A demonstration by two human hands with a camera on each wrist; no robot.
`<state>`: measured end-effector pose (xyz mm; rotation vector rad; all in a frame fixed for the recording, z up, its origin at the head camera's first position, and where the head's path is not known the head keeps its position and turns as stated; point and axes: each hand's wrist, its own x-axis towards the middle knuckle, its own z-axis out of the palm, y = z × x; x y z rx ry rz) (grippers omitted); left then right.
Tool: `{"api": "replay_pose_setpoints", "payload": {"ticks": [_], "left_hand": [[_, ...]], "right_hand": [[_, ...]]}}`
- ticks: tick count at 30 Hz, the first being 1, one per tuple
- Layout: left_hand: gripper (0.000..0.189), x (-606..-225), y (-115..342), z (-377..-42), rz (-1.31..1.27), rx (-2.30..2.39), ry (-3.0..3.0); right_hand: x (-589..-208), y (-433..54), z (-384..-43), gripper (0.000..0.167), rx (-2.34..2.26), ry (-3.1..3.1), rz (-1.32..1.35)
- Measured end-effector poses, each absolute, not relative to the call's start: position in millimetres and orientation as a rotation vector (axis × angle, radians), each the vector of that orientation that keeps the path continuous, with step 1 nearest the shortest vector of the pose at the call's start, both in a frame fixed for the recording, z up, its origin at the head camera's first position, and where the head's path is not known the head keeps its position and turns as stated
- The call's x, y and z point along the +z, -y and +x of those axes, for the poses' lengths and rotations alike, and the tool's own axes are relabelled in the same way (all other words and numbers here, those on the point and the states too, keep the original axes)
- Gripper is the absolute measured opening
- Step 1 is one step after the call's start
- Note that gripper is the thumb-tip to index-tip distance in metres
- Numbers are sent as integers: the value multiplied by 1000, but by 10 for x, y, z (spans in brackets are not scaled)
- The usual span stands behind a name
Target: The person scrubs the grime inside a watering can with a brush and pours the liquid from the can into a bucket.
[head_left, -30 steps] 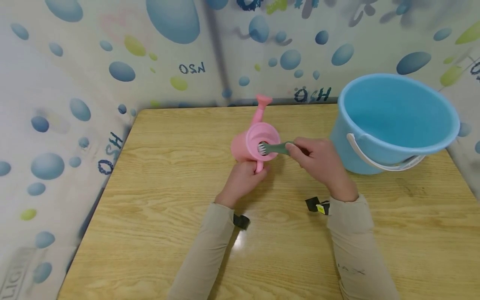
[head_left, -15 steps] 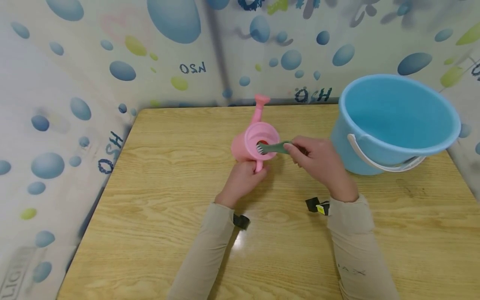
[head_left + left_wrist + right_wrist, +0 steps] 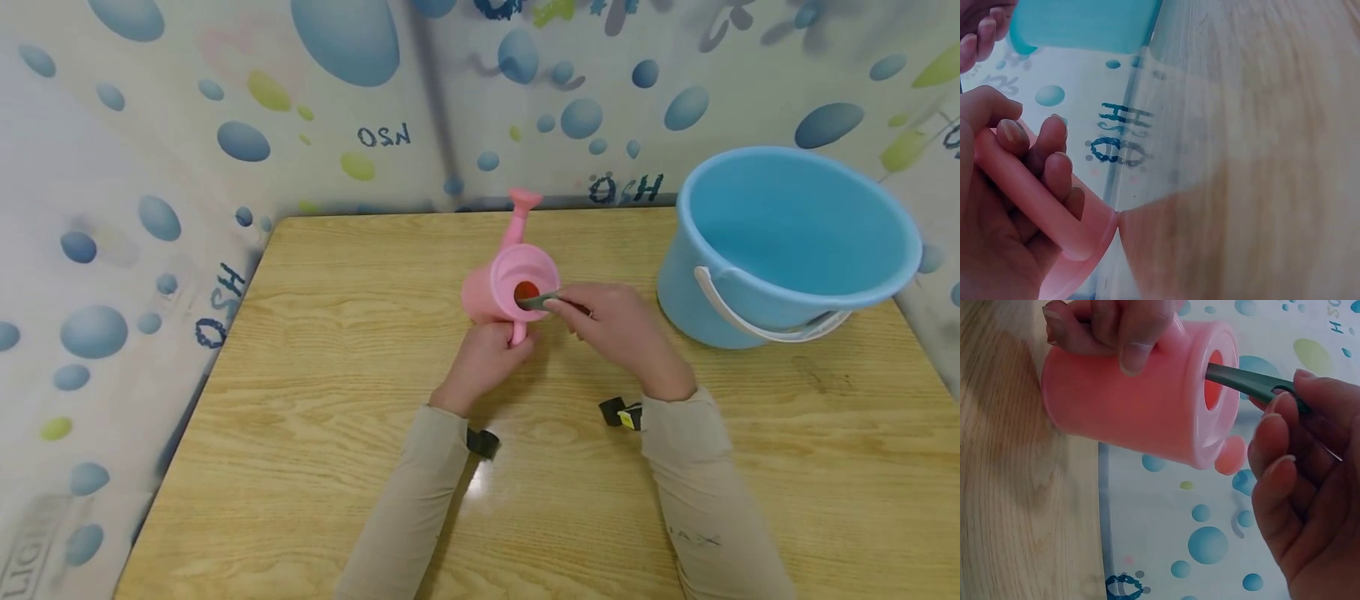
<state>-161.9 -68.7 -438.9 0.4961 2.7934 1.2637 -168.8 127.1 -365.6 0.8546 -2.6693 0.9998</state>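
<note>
A pink watering can [image 3: 480, 293] is tilted so its round top opening faces the person, with its spout pointing to the back. My left hand [image 3: 486, 358] grips its handle [image 3: 1035, 194], fingers curled round it in the left wrist view. Between the thumb and fingers of my right hand [image 3: 618, 329] is a green-handled brush [image 3: 1244, 381]. The brush's bristle end is inside the can's opening, hidden from sight. Reddish orange shows inside the hole, beside the brush.
A large light-blue bucket [image 3: 795, 233] with a white handle stands at the right of the wooden table [image 3: 315, 350]. Patterned wall covering [image 3: 360, 158] rises behind the table and at its left. Black wrist straps [image 3: 482, 443] hang at both sleeves.
The brush has gone deeper into the can, its white bristles passing out of sight. My right hand has moved left toward the opening, while the left hand and can stay almost still.
</note>
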Motion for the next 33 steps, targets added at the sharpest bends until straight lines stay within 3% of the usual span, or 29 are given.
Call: {"api": "replay_pose_setpoints", "payload": {"ticks": [11, 27, 33], "left_hand": [[38, -4380, 685, -1621, 490, 1261, -2810], [41, -4386, 697, -1628, 538, 1221, -2887], [41, -4380, 685, -1630, 530, 1237, -2863]], "right_hand": [[-3589, -1374, -1654, 29, 1031, 2652, 802], [-3479, -1414, -1611, 14, 993, 2547, 854], [-3527, -1376, -1622, 21, 995, 2587, 867]]}}
